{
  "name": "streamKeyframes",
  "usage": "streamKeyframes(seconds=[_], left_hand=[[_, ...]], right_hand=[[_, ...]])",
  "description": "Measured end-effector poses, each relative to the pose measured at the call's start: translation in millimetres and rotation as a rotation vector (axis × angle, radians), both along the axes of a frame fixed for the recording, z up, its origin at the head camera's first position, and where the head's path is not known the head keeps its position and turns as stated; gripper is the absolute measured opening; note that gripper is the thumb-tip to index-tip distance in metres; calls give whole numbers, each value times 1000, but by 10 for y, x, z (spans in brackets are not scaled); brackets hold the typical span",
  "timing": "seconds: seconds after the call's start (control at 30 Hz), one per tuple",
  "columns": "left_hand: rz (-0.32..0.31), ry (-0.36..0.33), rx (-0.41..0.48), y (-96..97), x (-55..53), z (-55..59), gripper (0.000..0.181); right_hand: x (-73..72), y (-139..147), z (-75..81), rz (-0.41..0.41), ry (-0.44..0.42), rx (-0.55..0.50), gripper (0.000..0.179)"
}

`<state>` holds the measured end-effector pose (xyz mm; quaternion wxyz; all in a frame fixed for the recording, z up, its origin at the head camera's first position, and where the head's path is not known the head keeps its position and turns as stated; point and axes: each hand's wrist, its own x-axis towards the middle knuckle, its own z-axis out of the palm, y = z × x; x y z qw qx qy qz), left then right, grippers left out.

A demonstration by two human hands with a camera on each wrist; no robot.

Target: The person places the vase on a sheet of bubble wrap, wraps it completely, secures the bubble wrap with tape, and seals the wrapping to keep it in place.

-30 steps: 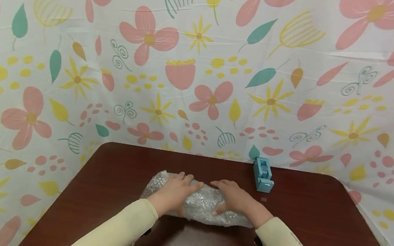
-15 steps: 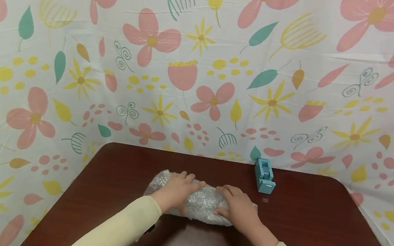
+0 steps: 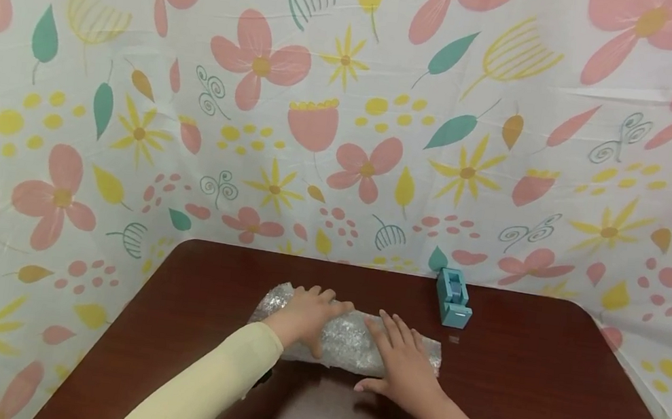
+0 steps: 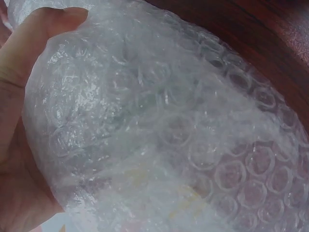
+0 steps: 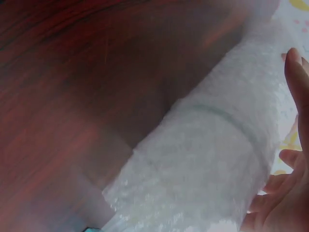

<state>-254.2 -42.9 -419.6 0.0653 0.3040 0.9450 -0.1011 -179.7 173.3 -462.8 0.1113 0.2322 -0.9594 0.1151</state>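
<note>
A bundle in clear bubble wrap (image 3: 348, 340) lies crosswise on the dark wooden table. Over its left half my left hand (image 3: 307, 317) grips it, with the thumb on the near side and the fingers across the top. The left wrist view shows the thumb (image 4: 29, 53) pressed against the crinkled bubble wrap (image 4: 145, 121). My right hand (image 3: 407, 374) is at the right half, fingers spread and fairly straight, its thumb off the near edge. In the right wrist view a curved greenish line shows through the wrap (image 5: 193, 159); what is inside is hidden.
A blue tape dispenser (image 3: 453, 300) stands behind and to the right of the bundle. A small clear scrap (image 3: 453, 339) lies just in front of it. Flower-printed cloth (image 3: 347, 101) hangs behind the table (image 3: 527, 380) and along its sides.
My right hand has let go of the bundle's right part, its fingers spreading and its thumb drawing back towards me. The left hand keeps its grip on the left part.
</note>
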Motion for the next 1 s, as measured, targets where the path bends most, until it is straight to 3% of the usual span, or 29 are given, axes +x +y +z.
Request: streamKeyframes(seconds=[0.23,0.47,0.77,1.0], left_hand=[[12,-87,26,46,-87,69,100],[48,-152,54,31,-131,122,97],[72,-221,71,52,-212,142,95],[104,-282,103,26,-268,148,94]], right_hand=[[-83,-51,-76,-49,-28,81,125],[-153,-78,-167,-46,92,182,130],[-216,-73,-222,-71,180,257,125],[-253,-107,-166,-74,124,238,111]])
